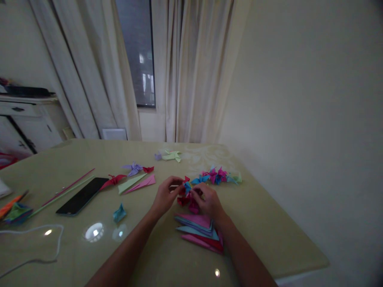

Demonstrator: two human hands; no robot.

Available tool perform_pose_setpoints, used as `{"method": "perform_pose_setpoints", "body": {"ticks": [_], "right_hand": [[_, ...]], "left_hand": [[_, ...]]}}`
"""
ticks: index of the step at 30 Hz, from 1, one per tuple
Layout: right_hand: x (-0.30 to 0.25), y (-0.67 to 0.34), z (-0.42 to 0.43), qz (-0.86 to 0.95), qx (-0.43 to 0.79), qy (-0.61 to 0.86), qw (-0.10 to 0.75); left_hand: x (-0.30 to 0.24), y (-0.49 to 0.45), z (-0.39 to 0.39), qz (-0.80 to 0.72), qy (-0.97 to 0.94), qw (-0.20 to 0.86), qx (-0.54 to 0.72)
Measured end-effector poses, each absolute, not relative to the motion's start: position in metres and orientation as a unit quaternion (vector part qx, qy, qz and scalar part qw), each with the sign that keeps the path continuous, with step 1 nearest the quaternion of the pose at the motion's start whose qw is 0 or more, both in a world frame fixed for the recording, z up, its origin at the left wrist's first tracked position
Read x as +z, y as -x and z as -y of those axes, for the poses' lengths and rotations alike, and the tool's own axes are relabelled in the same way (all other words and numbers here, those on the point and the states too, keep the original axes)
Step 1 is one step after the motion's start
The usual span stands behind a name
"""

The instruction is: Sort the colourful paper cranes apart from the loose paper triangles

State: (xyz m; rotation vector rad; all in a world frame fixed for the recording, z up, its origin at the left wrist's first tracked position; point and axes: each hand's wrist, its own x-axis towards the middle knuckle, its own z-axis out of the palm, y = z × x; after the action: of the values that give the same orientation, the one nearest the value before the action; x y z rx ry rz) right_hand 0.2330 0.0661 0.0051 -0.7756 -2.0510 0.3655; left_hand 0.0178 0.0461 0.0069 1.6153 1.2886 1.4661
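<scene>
Both my hands meet over the middle of the table, with the fingers of each pinched together. A small blue folded paper flower point(187, 187) is between them. My left hand point(168, 192) grips its left side, and my right hand point(208, 200) pinches it from the right. Red and magenta folded flowers point(183, 201) lie just below my fingers. Behind my right hand is a row of blue, pink and pale green paper flowers point(218, 175). A stack of folded paper pieces point(199, 229) in pink, blue and red lies between my forearms.
Left of my hands are a black phone point(82, 196), green and pink folded strips point(139, 183), a red paper flower point(113, 181), a purple one point(133, 168) and a teal piece point(119, 213). Thin sticks point(66, 190) and a white cable point(60, 243) lie farther left. A wall borders the right.
</scene>
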Motion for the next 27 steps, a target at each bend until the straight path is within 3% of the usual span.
{"method": "perform_pose_setpoints", "body": {"ticks": [7, 11, 13, 20, 27], "right_hand": [[0.010, -0.235, -0.066, 0.816, 0.157, 0.343, 0.439], [0.010, -0.232, -0.066, 0.841, 0.127, 0.339, 0.402], [0.009, -0.230, -0.066, 0.856, 0.106, 0.332, 0.382], [0.005, -0.225, -0.065, 0.892, 0.052, 0.347, 0.284], [0.001, -0.226, -0.068, 0.890, 0.079, 0.342, 0.292]], "left_hand": [[0.005, 0.048, -0.055, -0.689, -0.535, 0.120, 0.473], [0.001, 0.070, -0.043, -0.831, -0.516, -0.020, 0.207], [0.000, 0.071, -0.041, -0.832, -0.537, -0.022, 0.137], [0.003, 0.048, -0.049, -0.742, -0.658, 0.014, 0.127], [0.005, 0.043, -0.051, -0.703, -0.694, 0.049, 0.149]]}}
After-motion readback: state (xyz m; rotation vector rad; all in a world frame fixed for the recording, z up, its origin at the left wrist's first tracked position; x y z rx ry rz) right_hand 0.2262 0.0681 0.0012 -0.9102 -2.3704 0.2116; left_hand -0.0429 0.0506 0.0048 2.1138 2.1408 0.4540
